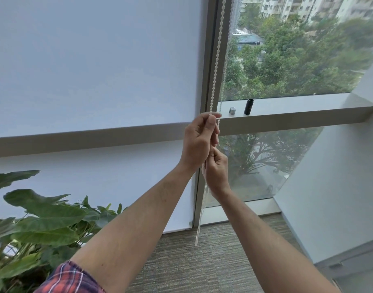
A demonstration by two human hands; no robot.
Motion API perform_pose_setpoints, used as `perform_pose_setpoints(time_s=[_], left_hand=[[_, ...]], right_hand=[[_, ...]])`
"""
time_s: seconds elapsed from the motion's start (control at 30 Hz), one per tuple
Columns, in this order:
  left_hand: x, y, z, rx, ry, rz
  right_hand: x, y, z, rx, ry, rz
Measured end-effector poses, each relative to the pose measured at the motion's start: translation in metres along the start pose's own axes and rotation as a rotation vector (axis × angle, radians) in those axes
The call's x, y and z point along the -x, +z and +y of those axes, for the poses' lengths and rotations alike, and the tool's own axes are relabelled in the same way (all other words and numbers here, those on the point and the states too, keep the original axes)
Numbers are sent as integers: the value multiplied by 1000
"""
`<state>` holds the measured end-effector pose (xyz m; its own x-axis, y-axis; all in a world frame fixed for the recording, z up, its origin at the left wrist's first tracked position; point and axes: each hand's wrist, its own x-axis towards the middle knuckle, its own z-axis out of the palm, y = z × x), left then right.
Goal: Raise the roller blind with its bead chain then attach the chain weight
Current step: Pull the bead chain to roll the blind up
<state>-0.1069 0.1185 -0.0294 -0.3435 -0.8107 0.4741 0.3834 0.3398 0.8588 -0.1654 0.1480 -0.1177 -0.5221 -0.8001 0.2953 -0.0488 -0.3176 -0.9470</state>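
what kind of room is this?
Probably an office on an upper floor: full-height glazing looks down on treetops and apartment blocks, with a grey striped carpet, a roller blind and a potted plant.

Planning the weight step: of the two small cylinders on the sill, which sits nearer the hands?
The short silver cylinder; it sits left of the taller black cylinder, closer to the bead chain both hands grip.

left hand (pixel 199 140): raised, fingers curled, thumb pinching (higher of the two) | right hand (pixel 216 170): just below, fingers curled | both forearms stretched forward
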Motion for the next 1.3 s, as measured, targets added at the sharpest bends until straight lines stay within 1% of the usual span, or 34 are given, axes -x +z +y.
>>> perform_pose_setpoints(time_s=[0.1, 0.2, 0.33, 0.57, 0.63, 0.73, 0.8, 0.87, 0.93, 1.07, 1.2, 1.3], left_hand=[[-3, 2, 5, 88, -35, -30], [5, 0, 2, 105, -115, -97], [18, -2, -7, 79, -171, -76], [40, -9, -16, 121, -239, -80], [45, -11, -17, 134, -243, -85], [53, -13, -16, 152, -239, -74], [57, -13, -14, 164, -228, -51], [59, -13, -13, 166, -214, -36], [62, -14, -15, 153, -213, -23], [78, -17, -28, 119, -266, -11], [90, -19, -36, 108, -320, -17], [88, -22, -36, 99, -322, -19]], right_hand=[[11, -3, 12, 34, 20, -1], [22, -9, 20, 49, 46, -17], [34, -10, 24, 71, 84, -34], [58, -17, 29, 67, 130, -102], [61, -21, 28, 43, 159, -143], [59, -30, 23, 4, 217, -279], [52, -39, 20, 82, 223, -369], [45, -45, 14, 131, 254, -406], [35, -45, -1, 112, 226, -352], [12, -28, -50, -55, 124, -226], [0, -4, -89, -212, 54, -281], [-2, 5, -98, -270, 17, -282]])
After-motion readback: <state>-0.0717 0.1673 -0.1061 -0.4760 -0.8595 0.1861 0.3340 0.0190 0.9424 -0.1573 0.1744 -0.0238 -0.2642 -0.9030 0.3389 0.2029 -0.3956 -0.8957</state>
